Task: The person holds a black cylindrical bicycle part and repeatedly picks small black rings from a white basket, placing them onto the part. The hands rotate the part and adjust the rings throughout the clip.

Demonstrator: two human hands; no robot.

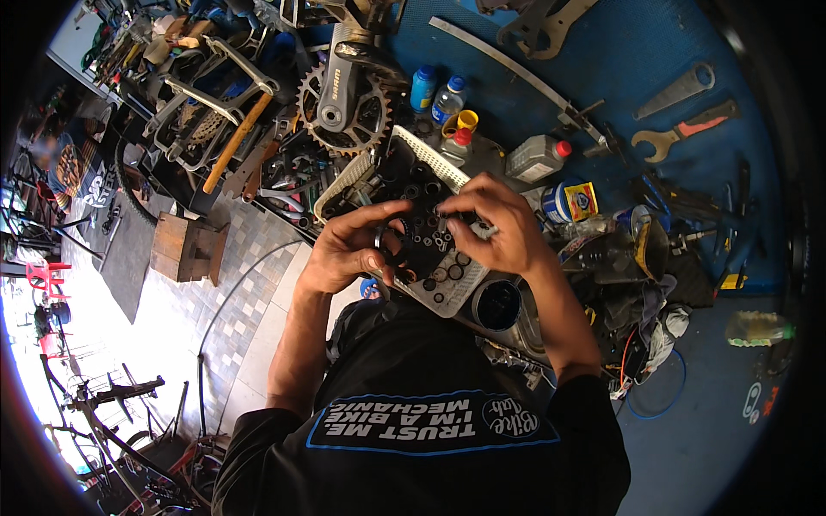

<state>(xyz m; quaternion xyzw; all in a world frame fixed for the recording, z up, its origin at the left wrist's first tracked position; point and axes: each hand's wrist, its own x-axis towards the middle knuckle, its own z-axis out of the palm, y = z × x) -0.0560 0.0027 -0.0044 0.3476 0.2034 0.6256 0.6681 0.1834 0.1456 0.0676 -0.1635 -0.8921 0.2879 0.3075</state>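
Above a white plastic basket (465, 297), my left hand (346, 249) grips a dark ring-shaped part (379, 237) between thumb and fingers. My right hand (501, 225) hovers over the basket's right side, thumb and fingertips nearly meeting in a pinch. Whatever lies between those fingertips is too small and dark to make out. Inside the basket lie several dark rings (441, 274), with small light washers or nuts (440, 240) among them. Part of the basket's contents is hidden by both hands.
Beyond the basket stands a crank arm with a toothed chainring (337, 110). Bottles (422, 89), a grey red-capped container (538, 158) and a tub (571, 201) sit to the right. An open dark-filled tub (497, 305) adjoins the basket. A wooden-handled hammer (237, 144) lies at left.
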